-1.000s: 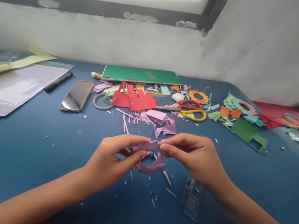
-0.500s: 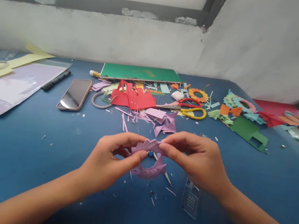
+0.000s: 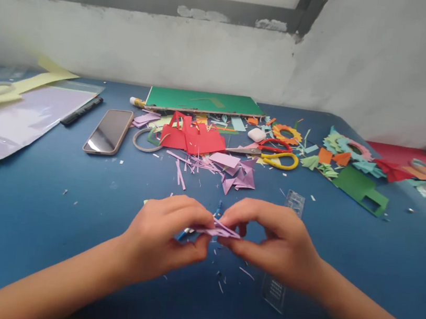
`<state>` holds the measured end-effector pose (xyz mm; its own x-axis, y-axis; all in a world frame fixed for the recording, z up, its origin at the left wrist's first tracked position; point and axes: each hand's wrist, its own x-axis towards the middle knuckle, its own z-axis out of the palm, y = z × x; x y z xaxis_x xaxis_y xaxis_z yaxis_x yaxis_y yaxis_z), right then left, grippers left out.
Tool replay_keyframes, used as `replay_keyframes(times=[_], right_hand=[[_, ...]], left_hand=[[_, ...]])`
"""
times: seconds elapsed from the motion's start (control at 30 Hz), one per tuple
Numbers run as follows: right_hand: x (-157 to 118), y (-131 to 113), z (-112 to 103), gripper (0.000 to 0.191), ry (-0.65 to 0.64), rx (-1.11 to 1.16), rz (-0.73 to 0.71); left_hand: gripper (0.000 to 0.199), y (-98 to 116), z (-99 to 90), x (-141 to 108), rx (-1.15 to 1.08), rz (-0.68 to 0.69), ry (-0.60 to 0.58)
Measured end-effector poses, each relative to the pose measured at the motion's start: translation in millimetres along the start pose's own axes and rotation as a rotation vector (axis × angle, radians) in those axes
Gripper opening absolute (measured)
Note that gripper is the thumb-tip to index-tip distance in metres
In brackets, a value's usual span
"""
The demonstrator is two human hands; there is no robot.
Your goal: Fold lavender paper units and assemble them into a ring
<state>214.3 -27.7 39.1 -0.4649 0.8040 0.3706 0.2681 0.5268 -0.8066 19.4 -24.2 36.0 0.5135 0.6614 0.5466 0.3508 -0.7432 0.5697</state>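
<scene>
A folded purple paper piece (image 3: 222, 230) is seen nearly edge-on between both hands above the blue table. Thumb and fingers of my left hand (image 3: 171, 233) pinch its left end. At its right side, my right hand (image 3: 273, 236) grips it between thumb and index finger. Beneath and behind the hands lies a blue-handled tool (image 3: 185, 234), mostly hidden. A clear plastic ruler (image 3: 274, 292) is partly covered by my right hand. Purple folded scraps (image 3: 244, 177) and thin strips (image 3: 181, 173) lie just beyond the hands.
Behind lie red paper (image 3: 194, 137), scissors (image 3: 278, 159), a white eraser (image 3: 256, 135), a tape roll (image 3: 145, 140) and a green board (image 3: 205, 103). A phone (image 3: 108, 131) and black cutter (image 3: 82, 111) sit left. Green card (image 3: 359, 189) and paper rings (image 3: 347, 146) are right.
The purple ring has been tilted from showing its open loop to nearly edge-on. Both hands have moved slightly lower, and more of the ruler's far end shows.
</scene>
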Motion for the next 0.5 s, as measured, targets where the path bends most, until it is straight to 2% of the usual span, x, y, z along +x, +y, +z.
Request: replay_keyframes(times=[0.07,0.1,0.23,0.37,0.5], right_hand=[[0.0,0.4,-2.3,0.016,-0.016,-0.113,-0.181],[-0.2,0.4,-4.0,0.019,-0.023,-0.171,-0.256],[-5.8,-3.8,-8.7,0.018,0.008,-0.462,-0.479],[-17.7,-12.4,-4.6,0.016,0.154,-0.715,-0.551],[-22.6,-14.5,-2.9,0.022,0.173,-0.782,-0.566]], left_hand=[[0.012,-0.5,-4.6,-1.1,0.064,0.181,-0.011],[0.011,-0.1,-7.6,-1.5,0.103,0.227,-0.019],[0.014,3.6,-17.9,-4.0,0.22,0.287,-0.028],[0.019,4.3,-17.9,-7.7,0.198,0.405,0.039],[0.023,4.6,-12.8,-11.2,0.217,0.41,0.079]])
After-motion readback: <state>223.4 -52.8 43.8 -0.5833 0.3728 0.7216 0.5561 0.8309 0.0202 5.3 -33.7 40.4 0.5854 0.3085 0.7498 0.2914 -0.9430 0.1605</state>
